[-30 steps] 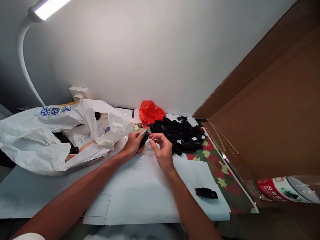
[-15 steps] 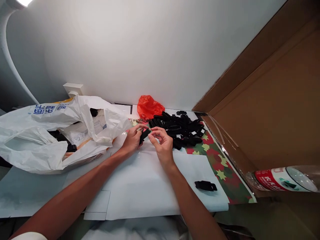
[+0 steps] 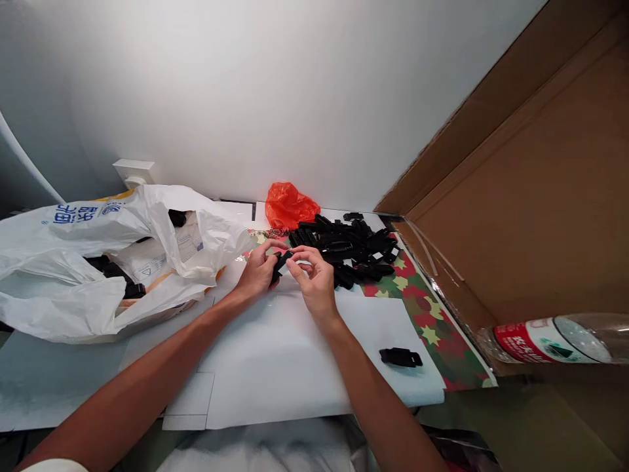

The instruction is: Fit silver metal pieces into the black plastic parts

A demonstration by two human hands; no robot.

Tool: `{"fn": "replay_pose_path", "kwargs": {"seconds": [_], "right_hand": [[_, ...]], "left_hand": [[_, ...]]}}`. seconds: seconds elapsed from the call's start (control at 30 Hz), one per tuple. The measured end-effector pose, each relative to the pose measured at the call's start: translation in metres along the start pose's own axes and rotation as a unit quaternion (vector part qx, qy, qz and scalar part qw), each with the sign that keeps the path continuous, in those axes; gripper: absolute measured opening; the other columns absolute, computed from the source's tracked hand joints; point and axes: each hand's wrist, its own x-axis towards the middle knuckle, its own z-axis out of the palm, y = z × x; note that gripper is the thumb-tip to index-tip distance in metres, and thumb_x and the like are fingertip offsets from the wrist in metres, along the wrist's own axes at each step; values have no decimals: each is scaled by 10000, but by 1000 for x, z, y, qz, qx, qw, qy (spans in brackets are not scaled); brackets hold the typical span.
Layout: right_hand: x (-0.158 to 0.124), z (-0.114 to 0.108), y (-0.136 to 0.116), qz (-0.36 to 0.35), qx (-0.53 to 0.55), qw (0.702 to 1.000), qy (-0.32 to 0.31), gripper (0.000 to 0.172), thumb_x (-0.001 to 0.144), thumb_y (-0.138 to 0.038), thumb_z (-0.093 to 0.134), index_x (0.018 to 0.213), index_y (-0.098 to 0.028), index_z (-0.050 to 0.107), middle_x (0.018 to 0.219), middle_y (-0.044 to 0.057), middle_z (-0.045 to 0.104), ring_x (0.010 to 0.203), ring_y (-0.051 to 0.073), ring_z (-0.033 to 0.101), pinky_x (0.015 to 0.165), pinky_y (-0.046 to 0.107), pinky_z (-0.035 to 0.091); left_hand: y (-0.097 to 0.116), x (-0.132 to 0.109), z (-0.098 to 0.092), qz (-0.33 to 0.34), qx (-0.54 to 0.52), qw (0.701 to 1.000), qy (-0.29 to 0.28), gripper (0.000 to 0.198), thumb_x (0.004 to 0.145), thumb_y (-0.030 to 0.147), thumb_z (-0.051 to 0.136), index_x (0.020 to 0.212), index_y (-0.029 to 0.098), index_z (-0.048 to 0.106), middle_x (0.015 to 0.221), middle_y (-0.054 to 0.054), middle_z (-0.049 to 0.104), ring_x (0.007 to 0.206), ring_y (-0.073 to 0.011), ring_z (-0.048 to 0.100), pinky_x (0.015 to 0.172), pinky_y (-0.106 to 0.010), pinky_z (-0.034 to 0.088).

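Note:
My left hand (image 3: 258, 269) is closed around a small black plastic part (image 3: 281, 265), held a little above the white paper. Close against that part's right end is my right hand (image 3: 314, 275), its thumb and forefinger pinched together. Whatever lies between those fingertips is too small to make out. Just beyond my right hand lies a heap of similar black parts (image 3: 351, 246), a few with small white patches. One single black part (image 3: 401, 357) rests apart on the white paper (image 3: 275, 367), to the right of my right forearm.
A white plastic bag (image 3: 98, 314) holding black items lies open on the left. Behind the hands sits a crumpled red bag (image 3: 291, 204) by the wall. A cardboard panel (image 3: 531, 170) and a plastic bottle (image 3: 555, 339) on its side are at the right, beyond a camouflage-patterned sheet (image 3: 428, 314).
The view has shifted slightly, so everything sits a little further left and higher. Both hands stay at the black part in nearly the same pose.

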Motion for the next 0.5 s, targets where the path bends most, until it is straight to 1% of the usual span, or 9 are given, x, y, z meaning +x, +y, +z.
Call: {"fn": "replay_pose_path", "kwargs": {"seconds": [0.2,0.4,0.5], "right_hand": [[-1,1,-1,-4,-13,1000,-3,180,895,-379,742,862,-202,740,1132,95,667,1046,229,675,787,323,585],[-1,1,0,0,-34,999,-2,197,889,-400,743,848,-207,746,1118,96,671,1039,235,674,765,328,587],[-1,1,-1,5,-39,999,2,205,881,-409,748,837,-209,747,1114,98,673,1026,236,676,756,331,588]], "left_hand": [[-4,0,-1,9,17,1000,-14,182,861,312,568,1027,250,609,439,109,363,282,-110,362,345,-208,234],[-5,0,-1,34,65,997,-13,229,842,245,532,1054,240,619,423,102,416,280,-124,401,336,-212,240],[-4,-1,-1,39,68,997,-13,237,840,226,534,1054,240,634,442,96,433,287,-119,409,336,-214,245]]}}
